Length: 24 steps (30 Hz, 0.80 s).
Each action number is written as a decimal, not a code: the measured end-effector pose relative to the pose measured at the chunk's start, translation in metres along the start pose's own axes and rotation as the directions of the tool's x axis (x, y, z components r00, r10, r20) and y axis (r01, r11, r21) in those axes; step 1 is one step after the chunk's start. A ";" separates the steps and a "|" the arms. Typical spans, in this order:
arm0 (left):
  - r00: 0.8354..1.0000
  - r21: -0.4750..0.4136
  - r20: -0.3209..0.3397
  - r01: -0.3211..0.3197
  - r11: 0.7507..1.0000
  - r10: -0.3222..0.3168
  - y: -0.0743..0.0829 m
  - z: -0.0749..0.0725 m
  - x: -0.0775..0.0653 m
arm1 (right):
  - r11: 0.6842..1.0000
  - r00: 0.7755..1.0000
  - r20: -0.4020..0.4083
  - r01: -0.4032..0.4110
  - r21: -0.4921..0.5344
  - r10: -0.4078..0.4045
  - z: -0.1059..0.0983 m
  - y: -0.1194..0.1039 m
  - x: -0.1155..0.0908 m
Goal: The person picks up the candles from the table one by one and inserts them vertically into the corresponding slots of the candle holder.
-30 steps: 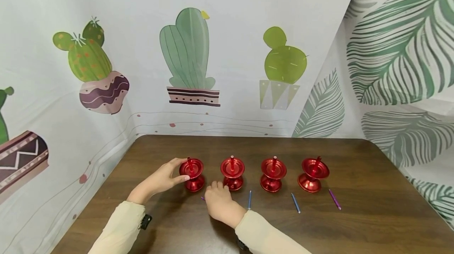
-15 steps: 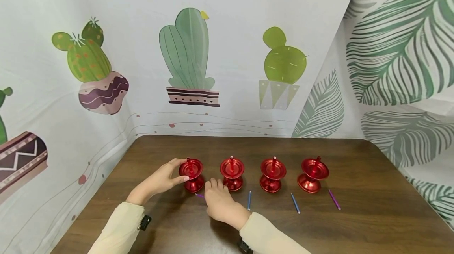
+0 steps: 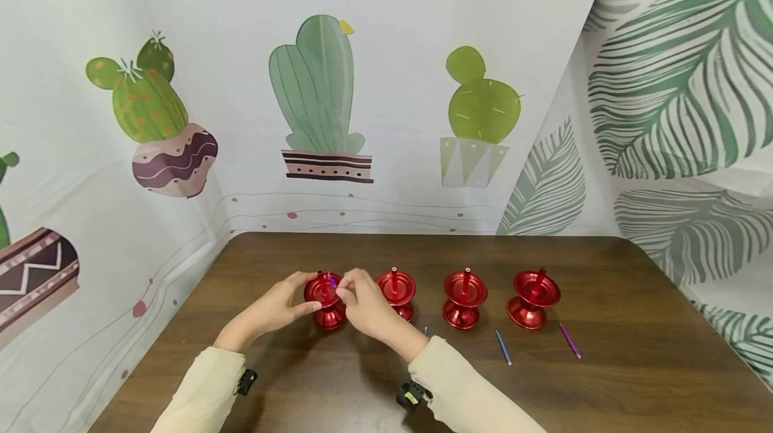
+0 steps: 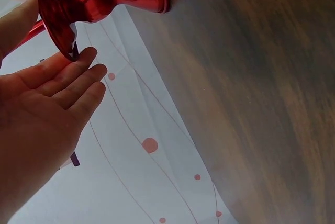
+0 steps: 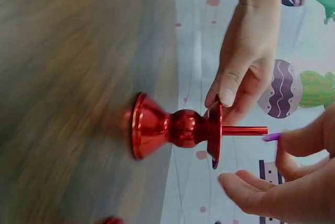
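At the left of the row stands a shiny red candle holder, a dish on a waisted foot with a thin upright tube at its centre. My left hand holds the dish's rim from the left, thumb on the near side and fingers on the far side. Between thumb and fingertip, my right hand pinches a slim purple candle. The candle's exposed end is right at the top of the tube in the right wrist view. Most of its length is hidden by the fingers.
Three more red candle holders stand in line to the right. In front of them lie a blue candle partly behind my right wrist, another blue candle and a purple candle. A printed cloth hangs behind the brown table.
My right hand has picked the purple candle off the table and lifted it up and left to the leftmost holder's tube. The left hand has stayed on the dish.
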State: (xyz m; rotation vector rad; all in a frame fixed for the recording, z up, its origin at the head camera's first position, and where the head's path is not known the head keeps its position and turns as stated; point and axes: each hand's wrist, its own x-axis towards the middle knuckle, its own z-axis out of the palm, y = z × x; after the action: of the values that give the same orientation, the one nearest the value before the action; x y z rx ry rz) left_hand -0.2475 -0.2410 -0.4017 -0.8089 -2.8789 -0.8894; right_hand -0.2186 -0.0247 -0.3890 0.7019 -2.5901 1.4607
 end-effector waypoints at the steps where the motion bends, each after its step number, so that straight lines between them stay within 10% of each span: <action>1: 1.000 0.000 0.001 0.001 1.000 -0.001 0.000 0.000 0.000 | 0.999 1.000 -0.015 -0.011 0.043 0.012 0.000 -0.001 0.004; 10: 1.000 0.002 -0.005 -0.005 1.000 0.005 -0.001 0.000 0.000 | 0.908 0.980 -0.090 -0.126 0.400 0.176 0.011 -0.002 0.028; 24: 0.998 0.016 -0.032 -0.061 0.998 0.061 -0.002 0.003 -0.001 | 0.896 0.983 -0.182 0.051 0.442 0.034 0.024 0.003 0.047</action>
State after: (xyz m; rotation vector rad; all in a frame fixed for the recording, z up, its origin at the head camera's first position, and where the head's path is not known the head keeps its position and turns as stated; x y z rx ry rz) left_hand -0.2478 -0.2416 -0.4052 -0.8679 -2.8130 -0.8660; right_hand -0.2586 -0.0596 -0.3906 0.5770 -2.1261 2.0379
